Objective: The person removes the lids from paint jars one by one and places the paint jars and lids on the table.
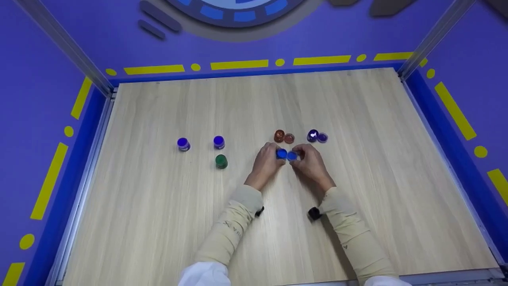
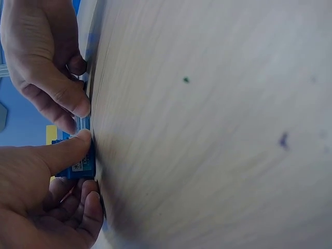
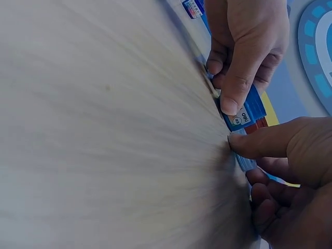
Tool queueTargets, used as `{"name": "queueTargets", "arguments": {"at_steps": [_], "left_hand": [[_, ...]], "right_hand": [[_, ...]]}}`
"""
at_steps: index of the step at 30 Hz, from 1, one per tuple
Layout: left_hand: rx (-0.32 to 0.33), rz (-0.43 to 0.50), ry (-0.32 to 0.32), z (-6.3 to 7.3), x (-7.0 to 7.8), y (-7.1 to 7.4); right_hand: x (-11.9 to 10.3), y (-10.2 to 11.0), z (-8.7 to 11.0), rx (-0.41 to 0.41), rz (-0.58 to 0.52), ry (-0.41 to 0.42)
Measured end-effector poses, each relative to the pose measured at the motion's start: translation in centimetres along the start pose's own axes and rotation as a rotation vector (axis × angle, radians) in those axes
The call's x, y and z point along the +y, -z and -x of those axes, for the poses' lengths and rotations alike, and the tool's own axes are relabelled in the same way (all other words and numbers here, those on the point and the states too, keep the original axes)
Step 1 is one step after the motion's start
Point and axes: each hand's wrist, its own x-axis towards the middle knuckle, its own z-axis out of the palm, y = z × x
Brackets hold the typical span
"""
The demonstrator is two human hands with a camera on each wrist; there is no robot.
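Observation:
My left hand [image 1: 265,165] grips a small blue jar [image 1: 281,154] at the middle of the table, thumb on its printed label [image 3: 239,117] in the right wrist view. Right beside it, my right hand [image 1: 312,165] pinches a translucent bluish lid [image 1: 292,155] between thumb and fingers, low at the tabletop. Both wrist views show the jar [image 2: 85,165] upright and the lid [image 3: 244,157] close against its side. Just behind the hands sit an orange jar [image 1: 279,136] with a round lid [image 1: 289,138] beside it, and a dark purple jar [image 1: 312,135] with its lid [image 1: 322,138] alongside.
Over to the left stand two purple-topped jars, one farther left [image 1: 183,144] and one nearer [image 1: 218,142], with a green jar [image 1: 221,161] in front of the nearer one. Purple-blue panels with yellow marks [image 1: 239,64] wall in the wooden table [image 1: 158,222].

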Motion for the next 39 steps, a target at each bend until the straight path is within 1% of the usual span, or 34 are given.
{"name": "queueTargets", "arguments": {"at_steps": [4, 10, 18, 24, 29, 32, 35, 37, 39], "left_hand": [[0.005, -0.015, 0.004, 0.1, 0.0, 0.0], [0.011, -0.054, -0.010, 0.3, -0.1, 0.1], [0.010, -0.075, -0.004, 0.4, 0.0, 0.3], [0.005, -0.054, -0.005, 0.8, -0.2, 0.4], [0.003, -0.057, -0.001, 1.3, -0.5, 0.7], [0.001, -0.072, 0.028, 1.7, -0.5, 0.9], [0.004, -0.077, 0.051, 2.6, -0.6, 1.1], [0.013, -0.070, 0.052, 3.4, -0.8, 1.2], [0.036, -0.059, 0.035, 4.3, -1.1, 1.3]], "right_hand": [[-0.3, 0.1, -0.3, -0.031, 0.010, -0.019], [-0.7, 0.3, -0.8, -0.066, 0.024, -0.058], [-0.9, 0.1, -0.8, -0.055, -0.001, -0.034], [-0.7, 0.0, -0.6, -0.042, 0.022, -0.017], [-0.7, 0.1, -0.5, -0.061, 0.068, -0.045], [-0.6, 0.2, -0.4, -0.067, 0.085, -0.054], [-0.5, 0.3, -0.3, -0.066, 0.083, -0.052], [-0.5, 0.3, -0.3, -0.066, 0.084, -0.048], [-0.5, 0.3, -0.3, -0.065, 0.083, -0.047]]}}
